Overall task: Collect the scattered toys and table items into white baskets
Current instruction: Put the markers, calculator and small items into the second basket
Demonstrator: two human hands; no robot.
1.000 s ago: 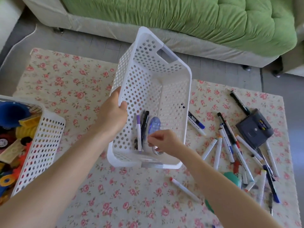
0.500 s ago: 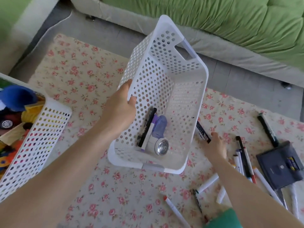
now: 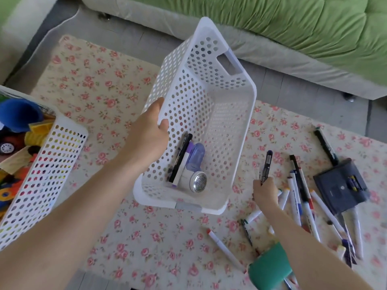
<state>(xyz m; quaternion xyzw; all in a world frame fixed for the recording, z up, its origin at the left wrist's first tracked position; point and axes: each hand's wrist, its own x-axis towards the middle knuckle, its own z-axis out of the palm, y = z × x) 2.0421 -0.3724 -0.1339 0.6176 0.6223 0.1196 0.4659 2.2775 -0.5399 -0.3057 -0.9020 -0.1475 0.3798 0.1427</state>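
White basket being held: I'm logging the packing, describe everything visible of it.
The white basket is perforated plastic with a handle cutout at its far end. It tilts, far end raised, over the floral cloth. The left hand grips its left wall. Inside lie a fabric shaver and two pens.

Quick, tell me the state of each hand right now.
Left hand: closed, fingers gripping the side wall of the white basket.
Right hand: closed, fingers gripping a dark marker.
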